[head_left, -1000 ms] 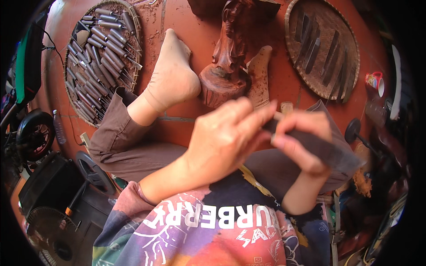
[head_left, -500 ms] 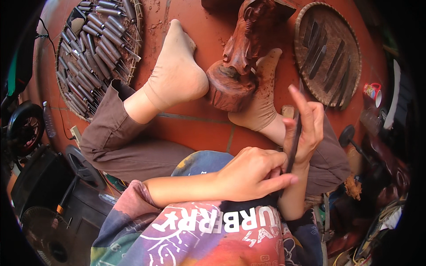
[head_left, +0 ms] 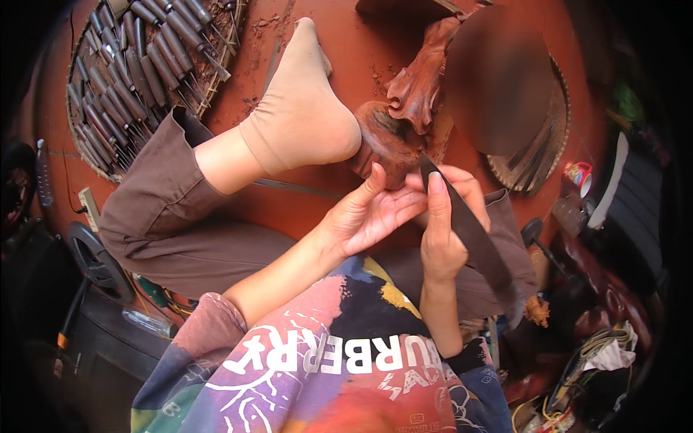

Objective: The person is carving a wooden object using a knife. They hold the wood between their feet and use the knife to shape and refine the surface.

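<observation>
My right hand (head_left: pixel 446 234) holds a long, flat, dark file (head_left: pixel 476 242), its thumb lying along the blade. The narrow end points up toward the carving, and the broad end reaches down past my wrist. Beside it, my left hand (head_left: pixel 368 216) is open, palm up with the fingers stretched toward the file. Just beyond both hands stands a reddish-brown wood carving (head_left: pixel 426 79) on a rounded wooden base (head_left: pixel 390 141), close against my left foot in a beige sock (head_left: pixel 303 123).
At the far left, a round woven basket (head_left: pixel 70 97) holds several wooden-handled chisels. Another woven tray (head_left: pixel 564 123) with dark flat tools is partly covered by a blurred dark patch. A red-and-white mug (head_left: pixel 579 175) stands at right. Wood chips lie on the red tiled floor (head_left: pixel 317 206).
My left hand has let go of the file and opened palm up. The file in my right hand has turned, showing its broad face. The view has shifted slightly.
</observation>
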`<state>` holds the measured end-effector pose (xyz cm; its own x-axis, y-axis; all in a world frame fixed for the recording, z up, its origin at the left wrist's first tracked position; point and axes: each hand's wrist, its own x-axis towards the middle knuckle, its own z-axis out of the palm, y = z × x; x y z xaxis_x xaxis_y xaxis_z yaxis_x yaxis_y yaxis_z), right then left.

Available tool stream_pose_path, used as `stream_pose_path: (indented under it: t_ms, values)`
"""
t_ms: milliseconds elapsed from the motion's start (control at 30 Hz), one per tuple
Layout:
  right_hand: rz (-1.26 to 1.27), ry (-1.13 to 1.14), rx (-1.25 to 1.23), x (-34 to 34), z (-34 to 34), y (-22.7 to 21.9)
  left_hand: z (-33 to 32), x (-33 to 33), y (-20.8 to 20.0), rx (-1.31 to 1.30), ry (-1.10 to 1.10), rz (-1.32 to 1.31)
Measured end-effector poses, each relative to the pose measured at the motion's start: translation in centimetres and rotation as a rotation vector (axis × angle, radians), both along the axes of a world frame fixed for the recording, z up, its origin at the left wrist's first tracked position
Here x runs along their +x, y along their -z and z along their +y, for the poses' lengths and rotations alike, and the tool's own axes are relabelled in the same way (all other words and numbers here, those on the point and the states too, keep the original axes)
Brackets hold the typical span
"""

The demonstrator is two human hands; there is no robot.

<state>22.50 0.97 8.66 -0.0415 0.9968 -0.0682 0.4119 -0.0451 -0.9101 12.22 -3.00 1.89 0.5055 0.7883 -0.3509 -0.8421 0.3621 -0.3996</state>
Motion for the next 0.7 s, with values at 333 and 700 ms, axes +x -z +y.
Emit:
stream_pose_path:
  t_ms: [333, 700]
  values:
    - [-0.345, -0.169, 0.014, -3.9, 0.2, 0.9, -0.4, -0.7, 1.7, 0.008, -0.087, -0.139]
    - [-0.327, -0.04, -0.078, -3.9, 0.4, 0.9, 0.8, -0.6, 0.2, -0.117, -0.034, 0.016]
